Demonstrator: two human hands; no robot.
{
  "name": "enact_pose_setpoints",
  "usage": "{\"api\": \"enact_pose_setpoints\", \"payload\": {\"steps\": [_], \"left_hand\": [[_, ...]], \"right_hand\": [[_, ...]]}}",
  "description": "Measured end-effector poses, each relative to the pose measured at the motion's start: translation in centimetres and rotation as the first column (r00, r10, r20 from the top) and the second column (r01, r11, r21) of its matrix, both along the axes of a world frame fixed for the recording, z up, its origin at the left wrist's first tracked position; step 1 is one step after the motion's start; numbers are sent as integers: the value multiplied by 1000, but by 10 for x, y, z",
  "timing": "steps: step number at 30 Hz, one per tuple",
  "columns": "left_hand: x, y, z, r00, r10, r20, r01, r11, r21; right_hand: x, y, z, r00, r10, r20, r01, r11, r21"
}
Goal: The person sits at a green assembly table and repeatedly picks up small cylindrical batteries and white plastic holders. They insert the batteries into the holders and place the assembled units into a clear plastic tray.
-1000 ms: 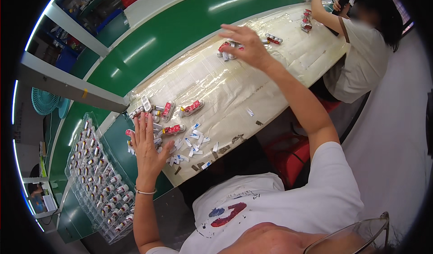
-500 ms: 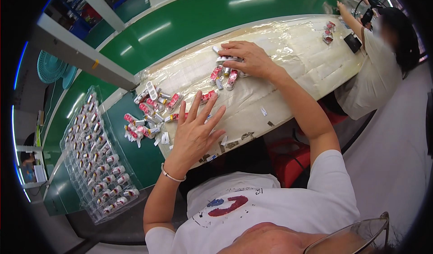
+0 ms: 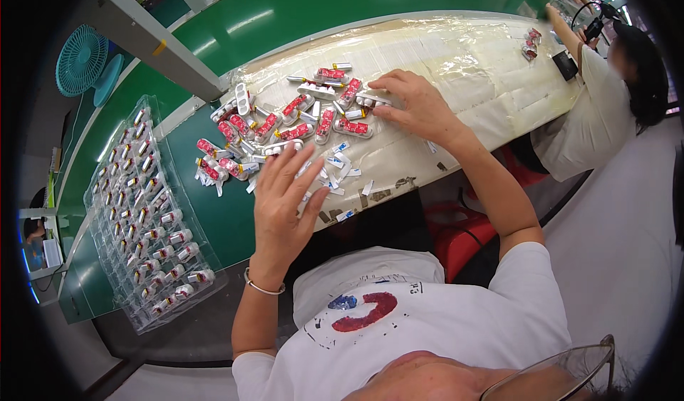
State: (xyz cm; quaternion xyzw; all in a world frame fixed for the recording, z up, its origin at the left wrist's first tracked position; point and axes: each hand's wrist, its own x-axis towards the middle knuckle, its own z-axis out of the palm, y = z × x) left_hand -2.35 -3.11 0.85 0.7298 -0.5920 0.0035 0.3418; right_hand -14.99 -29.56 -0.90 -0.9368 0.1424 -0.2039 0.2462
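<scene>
Gathering red-and-white plastic units [image 3: 325, 126] seems the current step, left hand [image 3: 283, 200] spread, right hand [image 3: 425, 112] open and curved, next calling for light inward pressure.

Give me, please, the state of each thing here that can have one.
Left hand: open, fingers spread
Right hand: half-curved, fingers and thumb apart
Red-and-white pieces: loose, heaped together
Silver cylinders: loose among them
White-and-blue slips: scattered
Clear tray: many cells filled
Turquoise fan: upright; spinning or not, cannot tell
</scene>
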Motion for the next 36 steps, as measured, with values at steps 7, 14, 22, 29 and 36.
{"api": "enact_pose_setpoints", "payload": {"steps": [7, 14, 22, 29, 36], "left_hand": [[-21, -28, -14, 344, -29, -939, 159, 987, 28], [-22, -50, -18, -42, -201, -979, -189, 963, -190], [16, 12, -2, 4, 18, -1000, 184, 983, 19], [22, 35, 3, 184, 78, -980, 73, 993, 92], [19, 43, -7, 128, 110, -986, -19, 994, 108]], "right_hand": [[0, 22, -1, 968, -181, 173, 23, 753, 658], [9, 119, -1, 928, -139, 345, -218, 546, 809], [15, 108, 35, 861, 325, 391, -366, 930, 32], [34, 99, 42, 753, 638, 162, -638, 768, -58], [40, 114, 30, 805, 556, 208, -557, 829, -60]]}}
